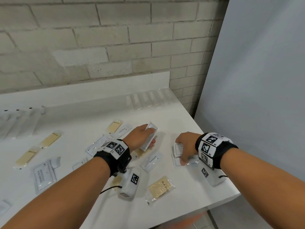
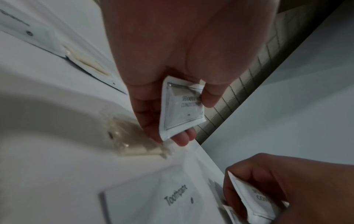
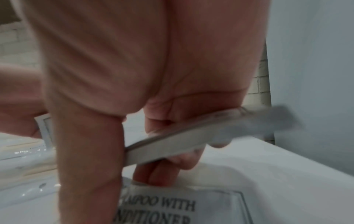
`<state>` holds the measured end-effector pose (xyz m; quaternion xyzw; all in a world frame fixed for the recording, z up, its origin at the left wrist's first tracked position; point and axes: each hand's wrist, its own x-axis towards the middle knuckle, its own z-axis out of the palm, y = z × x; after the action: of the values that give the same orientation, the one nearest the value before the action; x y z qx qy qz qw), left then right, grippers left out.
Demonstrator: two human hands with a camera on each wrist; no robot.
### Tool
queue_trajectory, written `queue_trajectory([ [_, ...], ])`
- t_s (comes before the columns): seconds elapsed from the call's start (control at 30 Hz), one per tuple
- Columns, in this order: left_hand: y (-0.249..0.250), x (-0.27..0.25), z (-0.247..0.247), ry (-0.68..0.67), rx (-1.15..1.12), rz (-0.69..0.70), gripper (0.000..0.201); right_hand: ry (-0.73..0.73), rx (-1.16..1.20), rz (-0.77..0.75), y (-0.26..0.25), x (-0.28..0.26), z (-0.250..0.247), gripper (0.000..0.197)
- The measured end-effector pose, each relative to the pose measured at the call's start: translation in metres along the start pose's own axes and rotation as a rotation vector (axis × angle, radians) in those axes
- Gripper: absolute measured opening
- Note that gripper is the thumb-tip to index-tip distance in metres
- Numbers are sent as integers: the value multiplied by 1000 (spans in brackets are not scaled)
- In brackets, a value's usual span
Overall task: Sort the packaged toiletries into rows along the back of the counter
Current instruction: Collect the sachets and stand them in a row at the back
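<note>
My left hand pinches a white shampoo-with-conditioner sachet just above the counter's middle. The left wrist view shows that sachet held between thumb and fingers. My right hand is further right and grips a second white sachet, which the right wrist view shows tilted between the fingers. Under it a third sachet lies flat on the white counter.
Loose bath soap packets, toothpaste packets and another sachet lie scattered on the counter. Clear packets stand in a row at the back right and back left. The counter's right edge is close to my right wrist.
</note>
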<state>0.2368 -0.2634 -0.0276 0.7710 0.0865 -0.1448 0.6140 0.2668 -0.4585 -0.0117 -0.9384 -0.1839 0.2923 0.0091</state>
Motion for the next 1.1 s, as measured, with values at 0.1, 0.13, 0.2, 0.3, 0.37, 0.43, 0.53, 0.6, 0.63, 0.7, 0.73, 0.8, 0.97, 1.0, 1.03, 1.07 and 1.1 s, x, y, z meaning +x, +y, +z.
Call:
queue_trajectory([
  [0.1, -5, -6, -6, -14, -74, -67, 42, 7, 70, -47, -5, 1, 1, 76],
  [0.13, -8, -7, -10, -27, -114, -98, 55, 40, 101, -93, -7, 2, 1, 54],
  [0.2, -14, -9, -19, -70, -230, -145, 78, 93, 109, -168, -9, 5, -1, 26],
  [0.3, -15, -16, -29, -132, -376, -169, 91, 113, 96, -258, -21, 7, -9, 22],
  [0.37, -14, -21, -35, -151, -404, -166, 92, 136, 91, -307, -30, 7, -16, 22],
  [0.43, -18, -23, -41, -138, -389, -162, 94, 189, 123, -368, -41, 9, -22, 26],
  [0.53, -25, -27, -54, -74, -344, -155, 99, 236, 165, -446, -64, 13, -37, 30],
  [0.6, -28, -32, -63, -57, -321, -158, 101, 243, 196, -487, -81, 14, -48, 33],
  [0.63, -27, -35, -69, -73, -323, -158, 104, 232, 215, -509, -91, 16, -52, 36],
  [0.7, -28, -40, -82, -137, -334, -156, 107, 199, 236, -550, -112, 19, -60, 38],
  [0.73, -29, -43, -89, -164, -332, -155, 106, 190, 228, -567, -124, 22, -62, 38],
  [0.8, -28, -49, -103, -175, -352, -141, 89, 199, 189, -580, -149, 28, -63, 36],
  [0.97, -36, -61, -146, -55, -426, -75, 46, 373, 278, -548, -198, 48, -59, 40],
  [1.0, -39, -64, -156, -42, -438, -69, 39, 407, 306, -536, -205, 51, -59, 45],
  [1.03, -41, -67, -166, -35, -449, -66, 35, 422, 324, -526, -210, 52, -59, 49],
  [1.07, -43, -69, -175, -31, -451, -65, 32, 420, 335, -524, -216, 53, -58, 51],
  [1.1, -45, -72, -183, -36, -453, -61, 30, 403, 348, -525, -222, 53, -56, 50],
])
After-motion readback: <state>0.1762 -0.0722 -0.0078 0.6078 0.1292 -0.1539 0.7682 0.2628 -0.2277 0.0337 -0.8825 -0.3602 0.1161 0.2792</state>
